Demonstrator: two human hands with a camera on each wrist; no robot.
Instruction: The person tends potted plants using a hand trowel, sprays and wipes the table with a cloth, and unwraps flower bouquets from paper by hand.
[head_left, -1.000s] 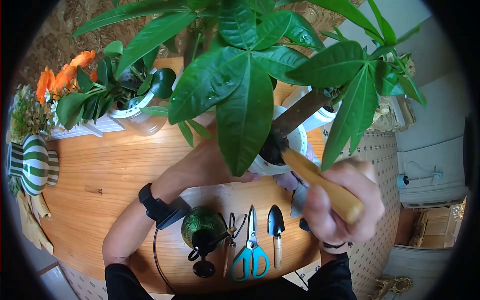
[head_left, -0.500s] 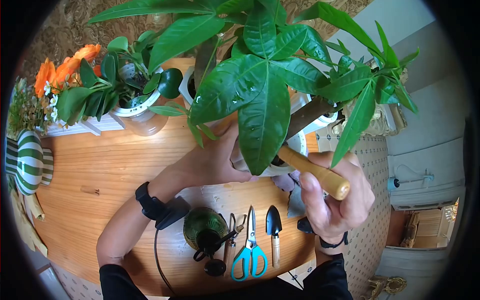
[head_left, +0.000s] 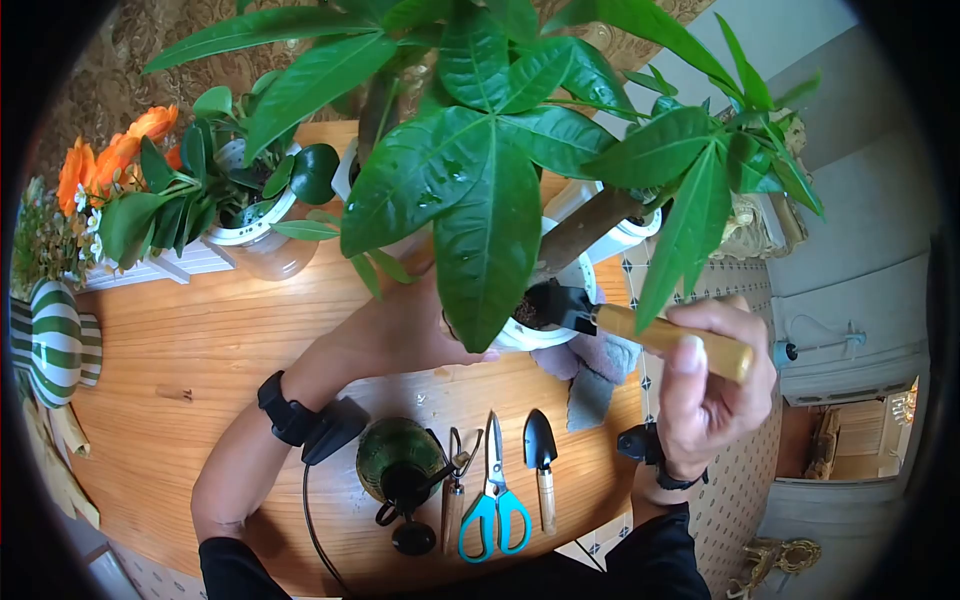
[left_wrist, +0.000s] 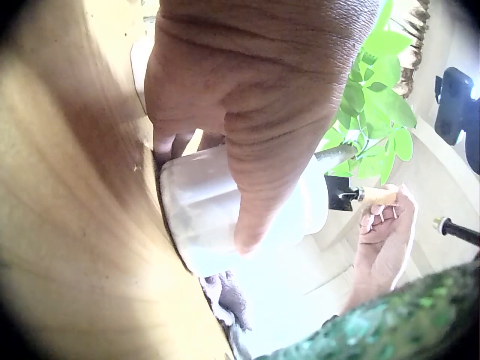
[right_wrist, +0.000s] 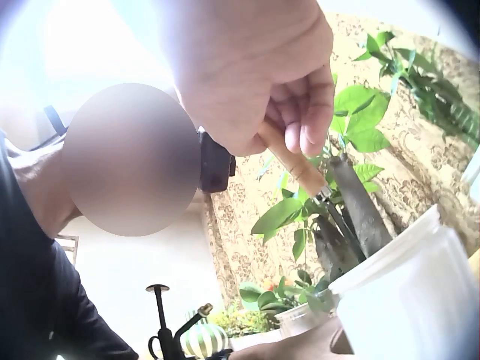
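Note:
My right hand grips the wooden handle of a small garden spade. Its black blade lies at the rim of a white pot, beside dark soil. From the pot rises a thick brown stem with broad green leaves, which hide part of the rim. My left hand holds the pot from its left side; in the left wrist view its thumb lies along the white wall. The right wrist view shows fingers curled round the spade handle.
Along the near table edge lie a green spray bottle, a small hand rake, blue-handled scissors and a trowel. A grey cloth sits by the pot. Another potted plant and a striped vase stand left.
The spade's blade, hidden down in the pot before, now shows at the rim. Its handle has swung flatter and to the right with my right hand. My left hand stays on the pot.

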